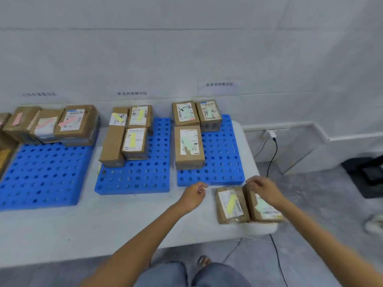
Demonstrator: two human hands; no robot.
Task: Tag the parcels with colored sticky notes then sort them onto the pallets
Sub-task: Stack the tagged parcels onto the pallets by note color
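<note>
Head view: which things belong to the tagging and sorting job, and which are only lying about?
Belonging to the job: blue perforated plastic pallets; brown cardboard parcel with yellow sticky note; brown cardboard parcel with green sticky note.
Just lying about: black cable; white wall plug; black flat object on the floor.

Both bare forearms reach forward. The left hand (193, 193) is curled in a loose fist. The right hand (264, 189), blurred, has its fingers curled downward; what either grips, if anything, is unclear.
</note>
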